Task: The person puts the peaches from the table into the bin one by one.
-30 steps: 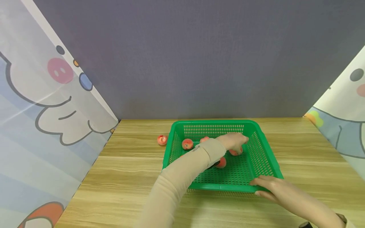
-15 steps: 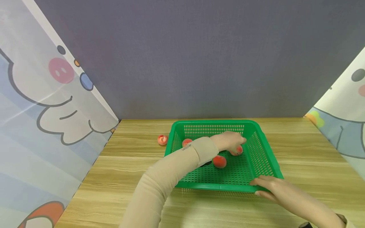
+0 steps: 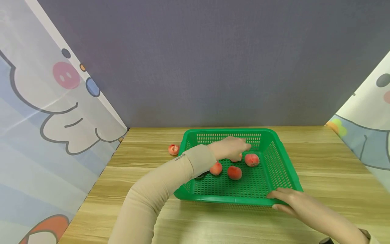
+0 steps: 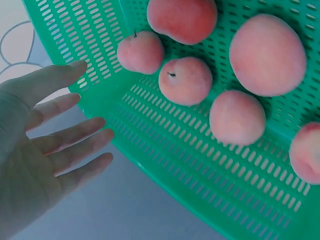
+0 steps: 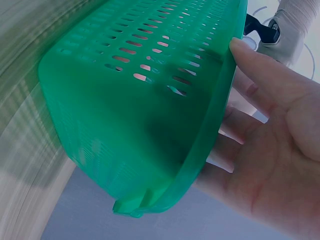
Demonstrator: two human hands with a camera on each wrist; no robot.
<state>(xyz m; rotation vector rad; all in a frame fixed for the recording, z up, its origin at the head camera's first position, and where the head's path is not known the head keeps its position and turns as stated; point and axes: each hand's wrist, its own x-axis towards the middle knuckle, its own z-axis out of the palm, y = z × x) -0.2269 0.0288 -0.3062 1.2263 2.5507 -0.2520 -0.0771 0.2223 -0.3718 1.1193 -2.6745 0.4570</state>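
A green plastic basket [image 3: 234,200] with slotted walls sits on the table, with several reddish peaches inside. Over its back part reaches my left hand [image 3: 230,148], fingers spread and loosely straight in the left wrist view, with nothing in them. Just below that hand a peach [image 3: 236,158] is partly covered; another peach [image 3: 252,160] lies to its right, and a third peach [image 3: 234,173] nearer the front. My right hand [image 3: 292,200] grips the basket's front right corner, fingers over the rim and thumb [image 5: 255,62] on the outer side.
A lone peach [image 3: 173,149] lies on the wooden table [image 3: 137,162] left of the basket. A grey panel [image 3: 213,67] rises behind the table, and cartoon-printed sheets [image 3: 39,101] flank it. My left sleeve [image 3: 161,179] crosses the basket's left side.
My left hand has moved left above the basket, from over the right-hand peach, which now shows fully. More peaches show in front of the sleeve. The right hand stays on the rim.
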